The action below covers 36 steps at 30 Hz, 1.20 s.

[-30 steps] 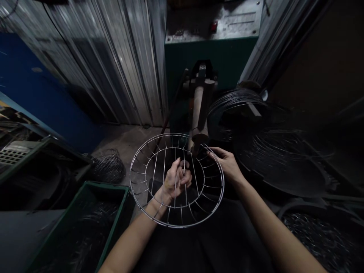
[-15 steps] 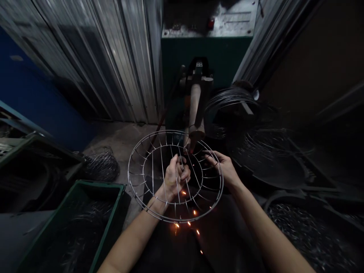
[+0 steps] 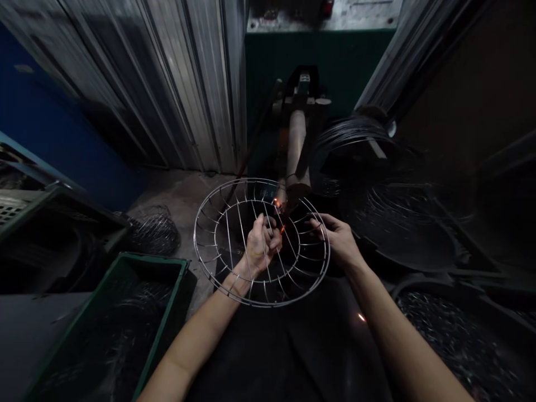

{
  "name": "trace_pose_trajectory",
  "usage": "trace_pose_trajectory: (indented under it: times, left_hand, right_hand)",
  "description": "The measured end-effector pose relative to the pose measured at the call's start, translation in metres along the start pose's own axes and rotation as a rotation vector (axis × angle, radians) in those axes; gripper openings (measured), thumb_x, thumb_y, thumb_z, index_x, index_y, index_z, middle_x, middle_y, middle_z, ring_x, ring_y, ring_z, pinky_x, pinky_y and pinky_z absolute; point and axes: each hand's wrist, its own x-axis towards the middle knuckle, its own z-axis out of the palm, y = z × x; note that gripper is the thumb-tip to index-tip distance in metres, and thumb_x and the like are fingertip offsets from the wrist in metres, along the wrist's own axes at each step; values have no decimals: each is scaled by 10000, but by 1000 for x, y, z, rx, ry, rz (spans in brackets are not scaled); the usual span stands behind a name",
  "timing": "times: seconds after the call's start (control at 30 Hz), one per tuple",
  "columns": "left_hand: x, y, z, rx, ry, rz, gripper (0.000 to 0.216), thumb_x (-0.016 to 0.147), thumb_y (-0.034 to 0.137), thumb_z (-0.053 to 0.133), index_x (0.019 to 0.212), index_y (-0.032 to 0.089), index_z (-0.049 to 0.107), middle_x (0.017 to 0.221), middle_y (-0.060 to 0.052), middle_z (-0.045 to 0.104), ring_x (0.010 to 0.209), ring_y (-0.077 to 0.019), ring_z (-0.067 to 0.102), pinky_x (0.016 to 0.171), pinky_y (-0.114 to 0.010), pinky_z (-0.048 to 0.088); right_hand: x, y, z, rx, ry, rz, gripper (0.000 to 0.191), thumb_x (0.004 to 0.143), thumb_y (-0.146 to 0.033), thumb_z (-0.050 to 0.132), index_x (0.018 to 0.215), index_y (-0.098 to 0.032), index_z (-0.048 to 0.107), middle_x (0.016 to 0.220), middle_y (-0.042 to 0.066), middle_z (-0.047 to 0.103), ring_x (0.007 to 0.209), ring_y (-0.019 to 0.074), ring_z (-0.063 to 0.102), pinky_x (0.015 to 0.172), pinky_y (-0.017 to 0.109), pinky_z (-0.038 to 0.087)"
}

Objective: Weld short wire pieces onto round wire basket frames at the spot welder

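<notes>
A round wire basket with two rings, short ribs and straight bars across its middle is held tilted under the spot welder's arm. My left hand is curled closed at the middle bars, gripping them from below. At the right side of the basket, my right hand has its thumb and fingers closed on the outer wires; the fingertips are dark and partly hidden. Orange sparks glow by the electrode tip, where the basket's far edge meets it.
A green crate with wire pieces stands at lower left, a wire bundle behind it. To the right are coiled wire, a dark round tray and a tub of short metal pieces. Corrugated metal wall rises at the back left.
The view has tipped down and shifted slightly left, so the machine sits higher and further right. Both hands keep hold of the basket. Falling sparks have mostly gone; fresh ones glow at the electrode.
</notes>
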Motion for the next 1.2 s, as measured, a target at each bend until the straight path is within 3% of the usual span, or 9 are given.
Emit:
trace_pose_trajectory:
  times: [0.33,0.63,0.8,1.2]
  left_hand:
    - [11,-1,0,-51,58,85,375,915,502,325,755,188,453,348,77,306,309,-67,239,366,-168,202]
    - [9,-4,-1,-58,103,131,375,926,477,297,744,191,457,354,73,299,313,-70,246,365,-166,201]
    - [9,-6,6,-80,189,189,368,928,475,290,751,195,449,365,74,303,324,-69,259,369,-158,200]
    - [24,-3,0,-131,195,238,382,926,504,298,757,196,448,355,71,329,306,-71,278,353,-166,193]
  right_hand:
    - [-11,15,-12,-17,41,-19,429,643,-500,754,943,-195,719,838,51,706,783,187,637,669,286,499]
    - [-14,19,-8,39,76,16,446,606,-508,776,929,-203,731,806,35,696,595,106,548,543,242,456]
    - [-20,19,-14,26,99,40,451,602,-509,776,925,-197,734,816,45,699,596,109,553,535,245,459]
    - [-18,5,0,-3,72,19,427,636,-490,752,927,-179,726,712,33,669,545,100,503,472,232,389]
